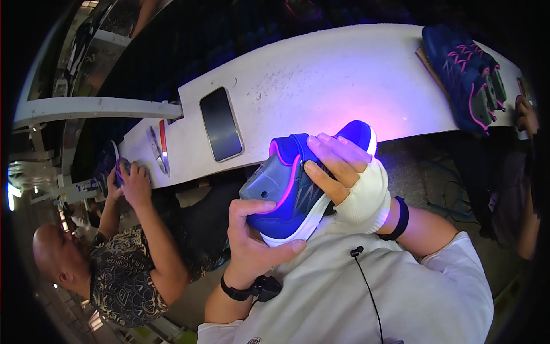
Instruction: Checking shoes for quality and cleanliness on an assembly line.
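A dark blue sneaker (306, 195) with pink trim and a white sole is held in front of my chest, its toe pointing up and to the right. A grey shoe last (266, 186) with a round hole fills its opening. My left hand (252, 241) grips the heel end, thumb along the sole and fingers over the collar. Across the upper near the toe lies my right hand (344, 172), wearing a white fingerless glove (366, 195); its fingers wrap over the shoe and hide the laces area. Violet-blue light falls on the shoe.
On the white table (275, 86) are a black-screened phone (222, 124), a red-handled tool (163, 140) and scissors (156, 152). More blue shoes with pink laces (464, 80) stand at the right. A co-worker (129, 258) at left handles a shoe; another person's hand (526, 114) shows at right.
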`<action>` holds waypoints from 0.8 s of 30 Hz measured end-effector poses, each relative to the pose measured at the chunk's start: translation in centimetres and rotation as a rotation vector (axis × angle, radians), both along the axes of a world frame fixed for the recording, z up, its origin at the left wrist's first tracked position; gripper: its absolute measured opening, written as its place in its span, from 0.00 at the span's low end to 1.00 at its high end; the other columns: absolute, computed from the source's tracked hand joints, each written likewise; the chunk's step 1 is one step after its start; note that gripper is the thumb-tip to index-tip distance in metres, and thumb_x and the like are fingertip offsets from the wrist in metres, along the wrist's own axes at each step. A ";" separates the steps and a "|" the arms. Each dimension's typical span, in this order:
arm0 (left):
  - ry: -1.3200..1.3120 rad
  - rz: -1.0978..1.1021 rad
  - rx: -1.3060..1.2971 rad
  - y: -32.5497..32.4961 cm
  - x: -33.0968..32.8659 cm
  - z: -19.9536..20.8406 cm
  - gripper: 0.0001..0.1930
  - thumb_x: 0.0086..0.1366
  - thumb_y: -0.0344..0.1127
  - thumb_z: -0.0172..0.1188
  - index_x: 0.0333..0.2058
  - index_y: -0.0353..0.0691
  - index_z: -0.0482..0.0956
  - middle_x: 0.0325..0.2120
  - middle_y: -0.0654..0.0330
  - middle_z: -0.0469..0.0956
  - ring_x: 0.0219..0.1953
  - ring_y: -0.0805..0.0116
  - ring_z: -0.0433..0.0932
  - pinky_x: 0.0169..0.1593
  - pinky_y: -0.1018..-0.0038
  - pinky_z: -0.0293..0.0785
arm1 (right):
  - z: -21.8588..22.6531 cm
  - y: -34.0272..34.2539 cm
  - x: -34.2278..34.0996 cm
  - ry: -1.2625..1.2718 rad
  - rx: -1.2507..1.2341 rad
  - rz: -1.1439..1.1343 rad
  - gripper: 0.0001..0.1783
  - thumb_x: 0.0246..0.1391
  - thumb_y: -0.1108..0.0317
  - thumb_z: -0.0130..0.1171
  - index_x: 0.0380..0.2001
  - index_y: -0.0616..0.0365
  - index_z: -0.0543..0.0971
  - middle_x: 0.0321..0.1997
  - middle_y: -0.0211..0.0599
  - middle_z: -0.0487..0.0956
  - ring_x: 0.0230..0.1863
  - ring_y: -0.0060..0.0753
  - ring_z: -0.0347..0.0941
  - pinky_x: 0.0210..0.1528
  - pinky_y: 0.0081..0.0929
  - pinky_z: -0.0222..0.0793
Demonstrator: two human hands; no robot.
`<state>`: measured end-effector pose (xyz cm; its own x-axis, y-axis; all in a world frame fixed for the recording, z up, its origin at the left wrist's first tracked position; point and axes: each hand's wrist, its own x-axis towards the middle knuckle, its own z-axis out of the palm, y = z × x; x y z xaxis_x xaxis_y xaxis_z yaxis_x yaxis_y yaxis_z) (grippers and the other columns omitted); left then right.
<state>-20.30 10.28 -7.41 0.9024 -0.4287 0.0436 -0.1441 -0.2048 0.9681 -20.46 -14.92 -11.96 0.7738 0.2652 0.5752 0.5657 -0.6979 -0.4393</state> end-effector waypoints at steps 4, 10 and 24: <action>0.128 0.169 -0.036 -1.8 -0.6 1.6 0.37 0.48 0.33 0.87 0.52 0.39 0.72 0.49 0.58 0.72 0.54 0.65 0.77 0.59 0.64 0.76 | 0.5 -0.4 0.1 0.008 0.122 0.016 0.31 0.52 0.62 0.66 0.60 0.60 0.80 0.68 0.55 0.77 0.62 0.60 0.78 0.62 0.56 0.77; 0.197 0.269 0.122 -2.3 -0.5 3.0 0.33 0.52 0.33 0.84 0.50 0.39 0.71 0.49 0.57 0.74 0.50 0.68 0.77 0.57 0.66 0.76 | 0.8 -1.3 0.8 0.078 0.317 0.038 0.52 0.44 0.36 0.75 0.64 0.62 0.75 0.68 0.51 0.78 0.66 0.58 0.76 0.68 0.51 0.71; 0.175 0.153 0.052 0.9 0.8 1.3 0.36 0.42 0.36 0.89 0.48 0.40 0.76 0.45 0.59 0.77 0.49 0.66 0.79 0.57 0.66 0.76 | -3.9 -7.7 1.1 0.652 0.186 0.184 0.57 0.41 0.29 0.74 0.67 0.60 0.78 0.73 0.45 0.75 0.78 0.55 0.63 0.78 0.50 0.58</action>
